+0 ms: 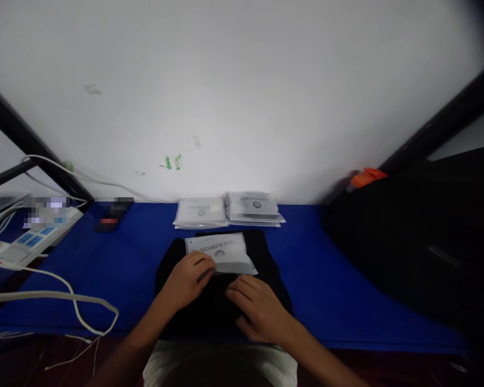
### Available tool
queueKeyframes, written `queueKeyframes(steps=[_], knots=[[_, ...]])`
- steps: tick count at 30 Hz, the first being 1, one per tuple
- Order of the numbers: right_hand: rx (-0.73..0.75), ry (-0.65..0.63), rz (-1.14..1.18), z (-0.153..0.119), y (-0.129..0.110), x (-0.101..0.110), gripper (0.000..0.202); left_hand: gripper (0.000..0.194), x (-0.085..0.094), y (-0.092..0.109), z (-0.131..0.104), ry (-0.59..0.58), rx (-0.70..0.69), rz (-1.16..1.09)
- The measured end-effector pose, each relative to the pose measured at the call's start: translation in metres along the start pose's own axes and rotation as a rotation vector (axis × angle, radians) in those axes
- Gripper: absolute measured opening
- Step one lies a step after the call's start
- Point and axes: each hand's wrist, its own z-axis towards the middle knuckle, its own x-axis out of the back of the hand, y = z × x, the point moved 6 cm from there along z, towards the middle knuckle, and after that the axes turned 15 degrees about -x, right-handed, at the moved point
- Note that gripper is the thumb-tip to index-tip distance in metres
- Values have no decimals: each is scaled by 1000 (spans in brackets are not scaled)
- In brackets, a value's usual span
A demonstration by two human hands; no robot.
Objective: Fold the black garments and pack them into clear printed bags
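Observation:
A translucent white packet with dark lettering (226,248) lies on dark cloth (213,306) on the blue surface. At the packet's lower left edge is my left hand (191,274), fingers curled together; whether they pinch the packet is too dim to tell. My right hand (258,307) rests on the cloth just below the packet's right part, its fingers bent; what lies under the fingertips is hidden. Behind the cloth, two piles of similar packets sit side by side, a left pile (200,212) and a right pile (253,207).
A white power strip (32,242) with loose cables (70,295) occupies the left side. Near the wall lies a dark object with a red part (109,221). A large black item (419,242) covers the right side, with something orange (368,176) behind it.

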Motion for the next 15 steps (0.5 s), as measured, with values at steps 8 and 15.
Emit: queueKeyframes(steps=[8,15], knots=[[-34,84,180,-12,9,35,35,18,-24,3,-11,-328,-22,65],[3,163,277,-17,14,49,36,11,20,-4,7,-20,-121,298]])
